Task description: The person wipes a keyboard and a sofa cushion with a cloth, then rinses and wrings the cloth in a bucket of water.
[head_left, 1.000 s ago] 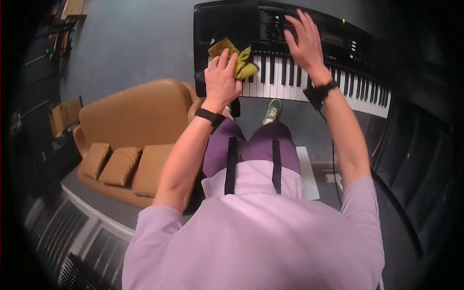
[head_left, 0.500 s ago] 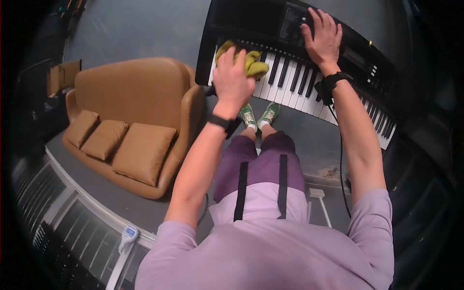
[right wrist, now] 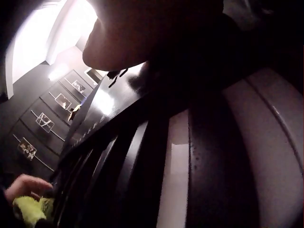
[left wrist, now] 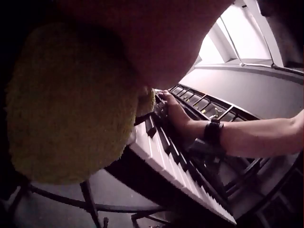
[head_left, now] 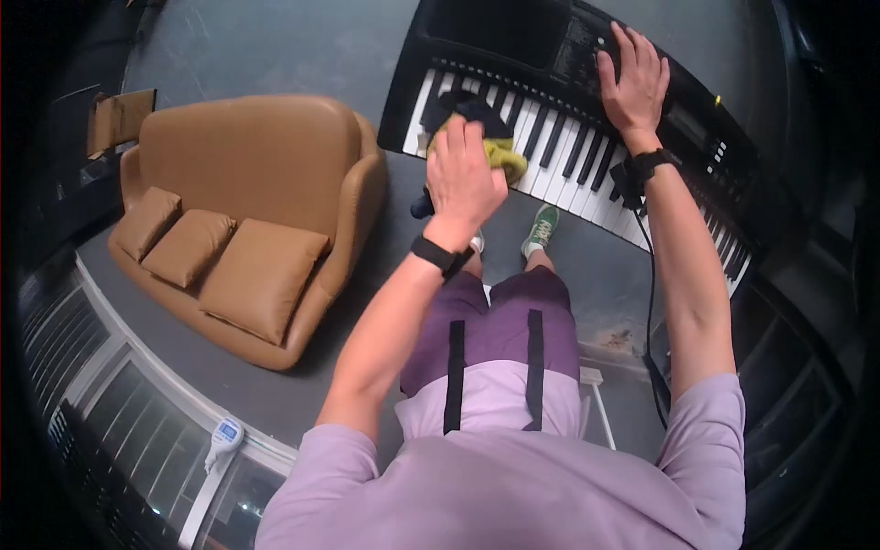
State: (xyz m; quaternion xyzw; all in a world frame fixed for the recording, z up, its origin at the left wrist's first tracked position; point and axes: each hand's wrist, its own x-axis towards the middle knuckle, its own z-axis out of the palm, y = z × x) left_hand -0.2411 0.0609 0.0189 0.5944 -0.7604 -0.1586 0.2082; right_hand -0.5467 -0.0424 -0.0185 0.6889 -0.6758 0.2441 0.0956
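Observation:
In the head view an electronic keyboard stands slantwise, its white and black keys toward the person. My left hand grips a yellow-green cloth over the keys at the keyboard's left end. A dark part of the bunched cloth shows beyond the fingertips. Seen from the left wrist, a big fold of the cloth bulges out below the hand, close to the camera. My right hand rests with fingers spread on the black control panel above the keys; the right wrist view shows part of that hand over the keys.
A brown sofa with several cushions stands to the left. From the right wrist's black band a cable hangs down. The person's green shoes are on the floor below the keyboard's front edge.
The left hand has drawn the cloth from the keys' back edge toward their front, and the cloth's dark part has come into sight. The right hand has settled on the panel. The head view has shifted.

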